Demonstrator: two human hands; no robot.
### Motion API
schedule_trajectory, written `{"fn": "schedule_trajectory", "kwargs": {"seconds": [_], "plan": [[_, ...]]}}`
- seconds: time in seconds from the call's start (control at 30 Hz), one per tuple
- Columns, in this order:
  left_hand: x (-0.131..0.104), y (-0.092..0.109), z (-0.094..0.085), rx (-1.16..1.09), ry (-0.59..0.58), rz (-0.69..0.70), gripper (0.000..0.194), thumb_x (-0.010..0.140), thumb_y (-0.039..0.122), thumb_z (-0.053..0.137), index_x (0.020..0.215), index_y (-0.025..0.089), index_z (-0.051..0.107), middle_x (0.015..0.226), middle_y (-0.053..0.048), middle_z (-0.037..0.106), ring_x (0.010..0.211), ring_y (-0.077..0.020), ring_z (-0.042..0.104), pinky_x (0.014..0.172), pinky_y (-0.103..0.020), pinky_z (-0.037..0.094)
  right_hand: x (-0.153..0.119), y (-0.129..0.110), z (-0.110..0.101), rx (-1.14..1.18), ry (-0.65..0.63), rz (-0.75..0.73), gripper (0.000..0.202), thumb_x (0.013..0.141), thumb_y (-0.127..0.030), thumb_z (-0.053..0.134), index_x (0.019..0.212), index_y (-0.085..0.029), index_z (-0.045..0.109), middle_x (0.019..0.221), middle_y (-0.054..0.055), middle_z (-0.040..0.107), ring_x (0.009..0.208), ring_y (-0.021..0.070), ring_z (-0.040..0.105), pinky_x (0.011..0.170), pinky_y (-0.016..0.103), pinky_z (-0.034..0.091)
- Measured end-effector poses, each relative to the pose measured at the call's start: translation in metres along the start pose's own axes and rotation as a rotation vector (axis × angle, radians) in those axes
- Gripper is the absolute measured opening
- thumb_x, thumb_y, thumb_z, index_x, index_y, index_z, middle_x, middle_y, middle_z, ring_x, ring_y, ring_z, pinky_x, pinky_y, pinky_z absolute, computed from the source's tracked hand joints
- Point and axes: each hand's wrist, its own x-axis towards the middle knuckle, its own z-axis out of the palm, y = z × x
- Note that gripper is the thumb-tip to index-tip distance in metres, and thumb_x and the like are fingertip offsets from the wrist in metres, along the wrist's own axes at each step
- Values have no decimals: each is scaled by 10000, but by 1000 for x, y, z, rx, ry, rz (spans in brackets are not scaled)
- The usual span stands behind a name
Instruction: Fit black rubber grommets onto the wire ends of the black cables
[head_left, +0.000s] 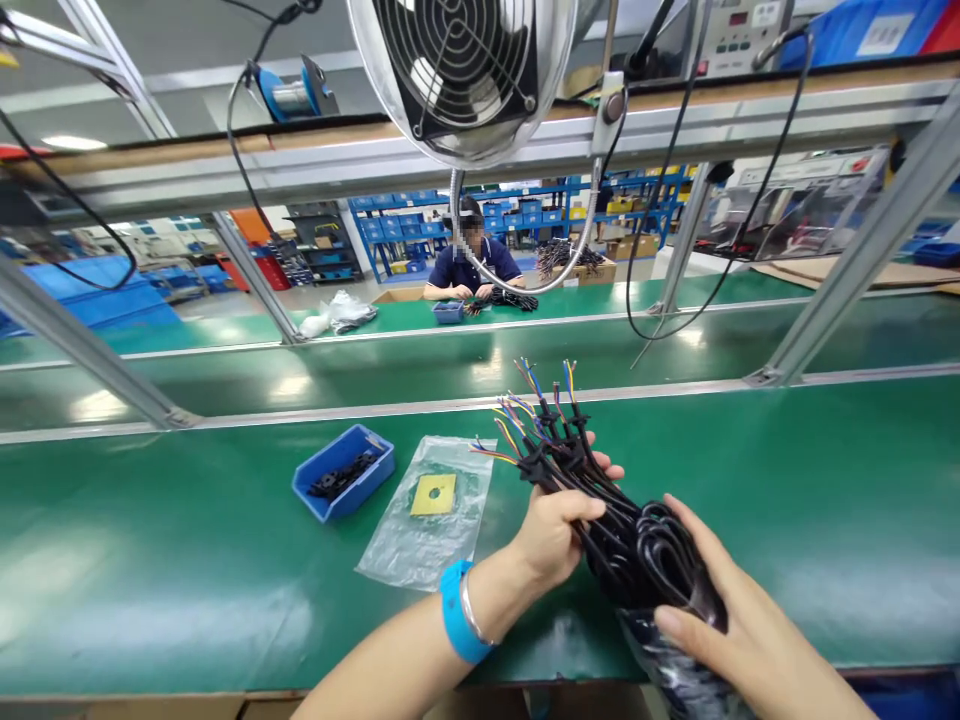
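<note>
A bundle of black cables (611, 520) lies across both my hands above the green bench. Its far end fans out into bare coloured wire ends, red, yellow, blue and white, above black cross-shaped fittings. My left hand (559, 530) is wrapped round the bundle just below those fittings, its fingertips showing on the far side. Around the looped lower part curls my right hand (742, 610), thumb on top and fingers along the right side. Shiny clear plastic (667, 660) covers the bundle's near end. A blue band and a metal bangle circle my left wrist.
Left of my hands, a clear plastic bag (397, 545) with a yellow square card (433, 494) lies beside a blue bin (349, 505) of black parts. A round fan (465, 70) hangs overhead. Across the bench a person (472, 260) handles cables.
</note>
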Motion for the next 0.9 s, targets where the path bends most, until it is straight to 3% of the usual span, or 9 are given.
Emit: {"fn": "schedule_trajectory", "kwargs": {"seconds": [0.1, 0.2, 0.3, 0.47, 0.57, 0.7, 0.83, 0.9], "plan": [[-2, 0, 14, 186, 165, 34, 393, 513, 119, 734, 882, 170, 608, 807, 9, 610, 790, -161, 582, 761, -304, 439, 17, 16, -8, 409, -97, 22, 910, 758, -560, 639, 1478, -214, 204, 1495, 109, 298, 1349, 305, 319, 1103, 440, 294], [0, 0, 24, 364, 126, -2, 348, 544, 291, 814, 728, 132, 566, 658, 20, 538, 633, -121, 501, 667, -285, 413, 34, 29, -14, 741, -260, 108, 767, 700, -558, 680, 1344, -190, 484, 1383, 119, 473, 1228, 335, 478, 1009, 430, 407], [1, -2, 26, 411, 115, 18, 529, 478, 348, 874, 840, 128, 556, 698, 21, 514, 680, -138, 508, 684, -287, 420, 40, 38, -11, 923, -340, 209, 604, 667, -555, 714, 1145, -191, 659, 1189, 115, 632, 1060, 337, 602, 920, 437, 460], [-5, -2, 25, 448, 135, 19, 708, 505, 357, 867, 1049, 133, 474, 775, 20, 482, 732, -135, 497, 686, -265, 428, 33, 37, -2, 1129, -360, 303, 375, 685, -464, 767, 995, -255, 730, 971, 54, 719, 973, 266, 652, 914, 367, 459], [-12, -3, 25, 443, 173, 67, 643, 556, 330, 827, 1052, 137, 467, 792, 18, 498, 704, -117, 486, 661, -251, 423, 28, 28, 1, 1153, -385, 382, 353, 641, -476, 800, 912, -256, 749, 900, 44, 729, 989, 276, 647, 970, 379, 425], [-28, -5, 17, 372, 209, 173, 345, 547, 261, 766, 794, 132, 564, 711, 4, 571, 612, -110, 506, 618, -259, 415, 19, 21, 14, 1034, -383, 405, 534, 588, -520, 807, 1043, -254, 716, 1130, 71, 668, 1147, 341, 549, 1033, 435, 369], [-69, 0, 2, 237, 252, 256, 211, 476, 245, 723, 548, 145, 551, 514, 22, 522, 505, -113, 486, 568, -270, 393, 13, 28, 33, 767, -447, 184, 670, 657, -604, 711, 1224, -259, 618, 1343, 51, 524, 1308, 370, 365, 1084, 454, 306], [-96, 7, -3, 177, 311, 335, 210, 454, 260, 725, 548, 149, 574, 517, 18, 545, 514, -127, 513, 585, -277, 407, 21, 30, 45, 620, -595, 38, 770, 670, -685, 651, 1303, -257, 551, 1391, 37, 473, 1352, 370, 284, 1106, 445, 275]]}}
